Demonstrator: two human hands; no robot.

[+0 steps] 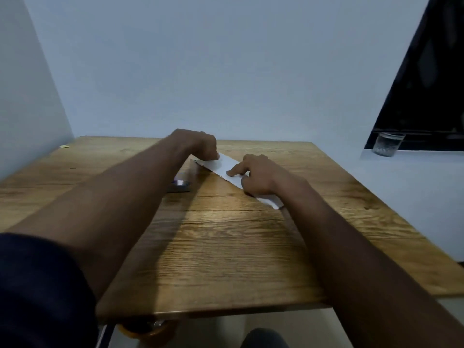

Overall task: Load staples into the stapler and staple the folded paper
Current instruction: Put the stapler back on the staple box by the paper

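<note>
I see the folded paper (227, 169) lying as a long diagonal strip on the wooden surface (226, 247). My left hand (200, 144) is curled, its grip pinched on the strip's far end. My right hand (256, 174) presses fingertips (232, 173) flat on the middle, grip spread. A small shiny box (179, 185) sits just left of the strip.

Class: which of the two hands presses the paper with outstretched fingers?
The right hand, fingers flat on the paper strip; the left hand is curled at its far end.
</note>
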